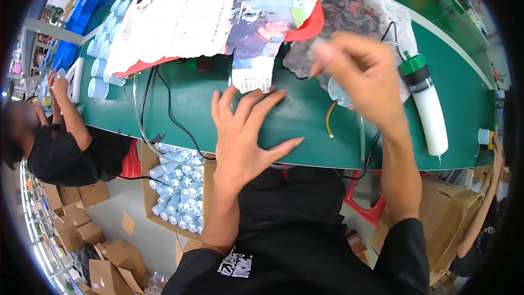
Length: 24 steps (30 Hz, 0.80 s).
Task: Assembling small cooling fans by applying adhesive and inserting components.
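Note:
My left hand (pixel 245 131) rests with spread fingers on the green table (pixel 191 98), its fingertips by the lower end of a torn newspaper strip (pixel 254 79). Nothing shows in its grasp. Raised over the table, my right hand (pixel 368 74) has its fingers curled and the tips pinched, slightly blurred; whatever they hold, if anything, I cannot make out. Partly behind its wrist sits a light blue cup-shaped part (pixel 338 92) with short coloured wires (pixel 329 120). To the right lies a white dispensing cartridge (pixel 428 112) with a green cap and a tube.
Newspaper sheets (pixel 185 22) with several small rings cover a red item (pixel 305 27). A stained cloth-like sheet (pixel 355 13) lies beside them. Light blue cups (pixel 98 88) stand at left. Below the edge is a carton (pixel 146 186) of blue parts. Co-workers sit on both sides.

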{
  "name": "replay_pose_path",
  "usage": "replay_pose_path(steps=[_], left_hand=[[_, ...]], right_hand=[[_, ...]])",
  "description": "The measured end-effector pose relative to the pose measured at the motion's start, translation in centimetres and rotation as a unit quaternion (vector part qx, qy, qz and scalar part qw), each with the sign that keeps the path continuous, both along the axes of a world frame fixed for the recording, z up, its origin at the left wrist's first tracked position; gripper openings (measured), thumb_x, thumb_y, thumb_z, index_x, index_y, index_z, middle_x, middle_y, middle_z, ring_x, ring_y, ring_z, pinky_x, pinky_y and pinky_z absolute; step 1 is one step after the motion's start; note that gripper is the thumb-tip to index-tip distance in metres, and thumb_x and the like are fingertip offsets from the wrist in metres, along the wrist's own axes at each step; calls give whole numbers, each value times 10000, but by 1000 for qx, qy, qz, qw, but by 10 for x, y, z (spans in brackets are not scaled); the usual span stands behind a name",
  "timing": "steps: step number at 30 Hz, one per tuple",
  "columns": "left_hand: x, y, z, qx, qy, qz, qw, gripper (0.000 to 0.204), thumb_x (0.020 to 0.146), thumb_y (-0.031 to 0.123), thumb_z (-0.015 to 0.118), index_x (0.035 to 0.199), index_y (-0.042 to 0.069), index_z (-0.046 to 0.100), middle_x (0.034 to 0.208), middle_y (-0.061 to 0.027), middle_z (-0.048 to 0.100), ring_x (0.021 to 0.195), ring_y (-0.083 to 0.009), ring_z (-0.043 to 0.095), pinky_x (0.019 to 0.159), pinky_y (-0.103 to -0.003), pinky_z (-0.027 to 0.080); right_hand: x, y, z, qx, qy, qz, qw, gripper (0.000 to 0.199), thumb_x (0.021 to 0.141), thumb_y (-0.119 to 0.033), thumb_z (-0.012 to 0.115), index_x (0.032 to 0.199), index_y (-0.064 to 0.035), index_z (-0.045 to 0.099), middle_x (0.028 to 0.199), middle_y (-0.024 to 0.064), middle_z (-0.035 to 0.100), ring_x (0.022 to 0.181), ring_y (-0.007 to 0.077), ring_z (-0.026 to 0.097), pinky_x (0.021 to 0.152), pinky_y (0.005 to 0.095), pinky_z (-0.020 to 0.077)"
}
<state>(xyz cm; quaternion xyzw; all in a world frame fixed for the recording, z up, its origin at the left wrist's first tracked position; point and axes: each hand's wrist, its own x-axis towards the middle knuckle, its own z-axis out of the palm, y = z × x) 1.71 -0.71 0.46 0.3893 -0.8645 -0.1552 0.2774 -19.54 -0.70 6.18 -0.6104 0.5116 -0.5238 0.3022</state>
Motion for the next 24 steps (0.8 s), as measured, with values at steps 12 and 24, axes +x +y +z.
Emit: replay_pose_path(steps=[12,24], left_hand=[[-17,7,18,-5,81,-31,996,509,725,163,803,1197,93,626,1127,-58,621,1109,-325,524,1114,-556,234],[-4,10,3,35,32,14,999,756,618,237,882,1269,48,548,1215,-84,622,1237,-326,489,1142,-578,179]], right_hand=[[-68,15,13,152,259,-16,954,184,765,-90,747,908,0,671,715,39,604,626,115,510,613,266,438],[7,8,-10,37,184,132,973,131,803,-102,643,864,13,631,707,188,626,671,353,634,631,408,491]])
